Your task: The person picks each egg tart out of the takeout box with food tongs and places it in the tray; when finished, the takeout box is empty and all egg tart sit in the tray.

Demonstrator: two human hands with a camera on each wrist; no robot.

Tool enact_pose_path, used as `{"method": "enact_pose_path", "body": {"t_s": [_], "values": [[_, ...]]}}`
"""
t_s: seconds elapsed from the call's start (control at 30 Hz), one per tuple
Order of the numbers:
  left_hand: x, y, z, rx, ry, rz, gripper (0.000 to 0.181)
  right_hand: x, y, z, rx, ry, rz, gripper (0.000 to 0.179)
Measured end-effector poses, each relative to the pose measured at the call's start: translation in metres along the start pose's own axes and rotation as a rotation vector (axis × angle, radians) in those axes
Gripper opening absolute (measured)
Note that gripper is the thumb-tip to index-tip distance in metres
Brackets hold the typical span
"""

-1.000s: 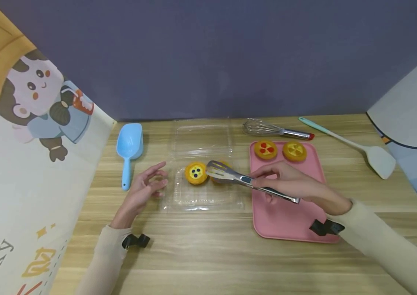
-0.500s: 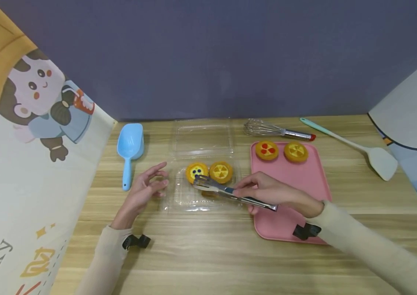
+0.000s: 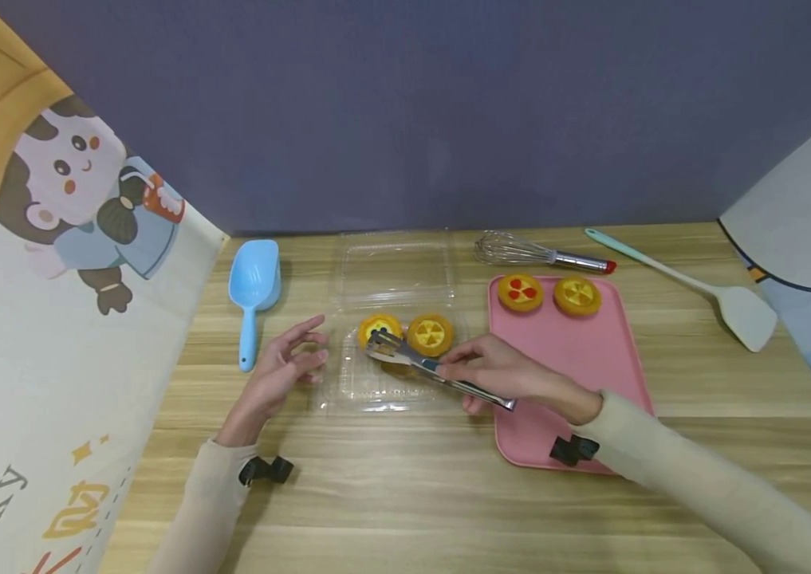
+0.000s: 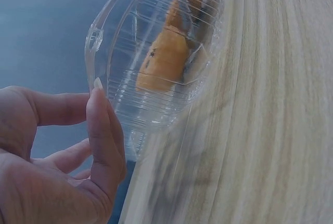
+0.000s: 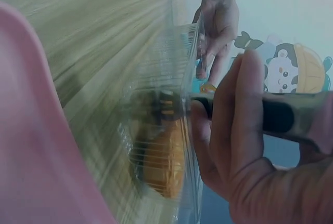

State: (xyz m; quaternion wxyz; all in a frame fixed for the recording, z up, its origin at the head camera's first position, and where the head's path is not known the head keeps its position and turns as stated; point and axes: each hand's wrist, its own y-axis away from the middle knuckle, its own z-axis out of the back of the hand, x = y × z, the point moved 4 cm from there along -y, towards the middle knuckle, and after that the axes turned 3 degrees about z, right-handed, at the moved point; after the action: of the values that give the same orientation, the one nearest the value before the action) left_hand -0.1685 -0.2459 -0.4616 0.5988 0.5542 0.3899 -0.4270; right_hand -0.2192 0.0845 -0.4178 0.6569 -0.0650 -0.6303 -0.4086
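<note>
My right hand (image 3: 494, 367) holds metal food tongs (image 3: 441, 375) with dark grips, pointing left over the clear plastic clamshell box (image 3: 362, 391). The tongs' tips overlap a tart with blue dots (image 3: 369, 327), partly hiding it. Beside it in the box sits a tart with yellow wedges (image 3: 430, 335). In the right wrist view an orange-brown tart (image 5: 166, 164) shows through the ribbed wall. My left hand (image 3: 283, 363) is held at the box's left edge, fingers loosely bent and gripping nothing; in the left wrist view a fingertip overlaps the rim (image 4: 93, 57).
Right of the box lies a pink tray (image 3: 570, 430) bearing a red-topped tart (image 3: 520, 293) and a yellow-topped one (image 3: 577, 296). A whisk (image 3: 545, 253) and a spatula (image 3: 742, 315) lie behind and right. A blue scoop (image 3: 254, 283) lies left. A dark wall (image 3: 405, 119) rises behind.
My right hand has brought the tongs left and slightly down, from the yellow-wedge tart to the blue-dotted one, which has shifted slightly up and left. My left hand stays in place.
</note>
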Motion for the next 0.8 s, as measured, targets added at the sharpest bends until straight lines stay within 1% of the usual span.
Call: {"method": "enact_pose_path", "body": {"t_s": [0.17,0.3,0.53,0.67,0.8], "values": [[0.001,-0.001,0.000,-0.001,-0.006,0.007,0.069,0.000,-0.008,-0.002,-0.052,0.007,0.032,0.042],[0.001,-0.002,-0.001,0.000,-0.003,0.010,0.069,0.001,-0.014,-0.006,-0.070,0.023,0.060,0.041],[0.001,-0.004,-0.001,-0.003,0.005,0.008,0.070,0.002,-0.024,-0.011,-0.058,0.022,0.097,0.042],[0.001,-0.004,-0.001,0.001,0.008,0.008,0.070,0.002,-0.028,-0.012,-0.051,0.010,0.099,0.042],[0.001,-0.005,0.000,0.005,0.012,0.009,0.070,0.002,-0.031,-0.013,-0.053,0.022,0.107,0.042]]}}
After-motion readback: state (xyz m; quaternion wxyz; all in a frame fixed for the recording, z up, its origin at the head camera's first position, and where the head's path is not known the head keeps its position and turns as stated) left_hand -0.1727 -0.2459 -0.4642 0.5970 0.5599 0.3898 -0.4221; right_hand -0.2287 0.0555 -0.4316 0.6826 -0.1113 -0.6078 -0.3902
